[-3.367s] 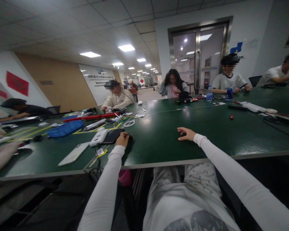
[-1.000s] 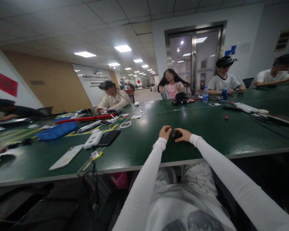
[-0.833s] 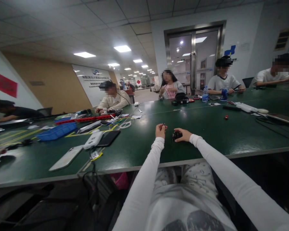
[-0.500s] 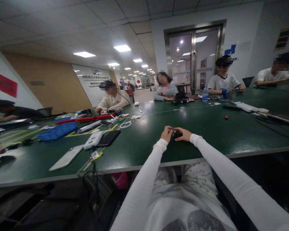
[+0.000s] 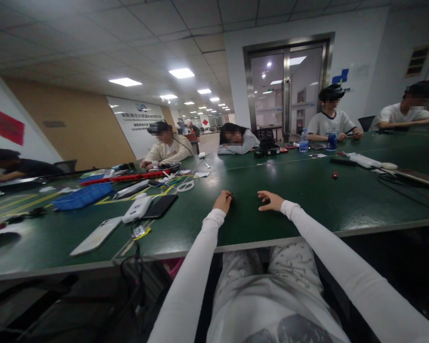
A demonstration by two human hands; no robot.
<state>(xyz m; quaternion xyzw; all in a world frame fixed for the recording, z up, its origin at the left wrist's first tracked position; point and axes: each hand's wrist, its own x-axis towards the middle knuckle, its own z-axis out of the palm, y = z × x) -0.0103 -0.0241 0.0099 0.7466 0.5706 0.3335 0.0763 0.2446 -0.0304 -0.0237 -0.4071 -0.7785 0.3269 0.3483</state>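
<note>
My left hand point(image 5: 222, 201) is above the green table point(image 5: 250, 228), its fingers curled together. A small dark bit point(image 5: 231, 195) shows at its fingertips, too small to name. To the right, my right hand point(image 5: 270, 201) holds nothing; its thumb and fingers are apart in a loose C shape, pointing toward the left hand. Bare tabletop lies between the two hands.
Left of my hands lie a black phone point(image 5: 161, 206), a white device point(image 5: 137, 208), a white phone point(image 5: 96, 236), a coiled white cable point(image 5: 185, 186) and a blue tray point(image 5: 82, 196). A small red object point(image 5: 335, 175) sits to the right. Several people sit around the table.
My hands, together on a small dark object before, have come apart. The left moved left with its fingers closed; the right let go and opened. A person across the table has lowered their head.
</note>
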